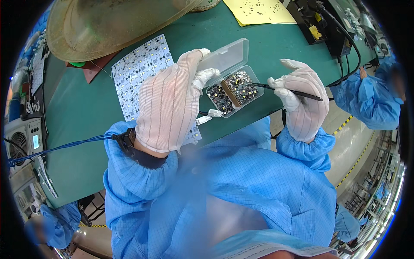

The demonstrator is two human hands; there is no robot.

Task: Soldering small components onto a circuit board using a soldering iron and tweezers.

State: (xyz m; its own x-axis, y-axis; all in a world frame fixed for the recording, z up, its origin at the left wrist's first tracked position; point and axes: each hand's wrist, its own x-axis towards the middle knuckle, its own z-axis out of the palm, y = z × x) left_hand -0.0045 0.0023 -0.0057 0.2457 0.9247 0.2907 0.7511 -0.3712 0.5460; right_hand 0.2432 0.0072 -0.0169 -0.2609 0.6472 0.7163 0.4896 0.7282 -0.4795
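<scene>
A clear plastic box (254,95) stands with its hinged lid (233,56) raised. Many tiny silver and dark electronic components (238,83) fill it, split by a brown divider (231,93). My gloved left hand (172,97) is closed at the box's left side, its thumb and fingertips on the lid's edge. Black tweezers (297,92) are held in my gloved right hand (304,97), their tips over the components. Whether the tips pinch a piece is too small to tell. Partly behind my left hand lies a white circuit board sheet (136,71).
White connectors on a cable (209,116) lie before the box. A large yellowish translucent cover (116,26) hangs over the far left. Farther back are a yellow sheet with specks (261,11) and a black tray (308,26). Another person in blue (368,97) is at the right.
</scene>
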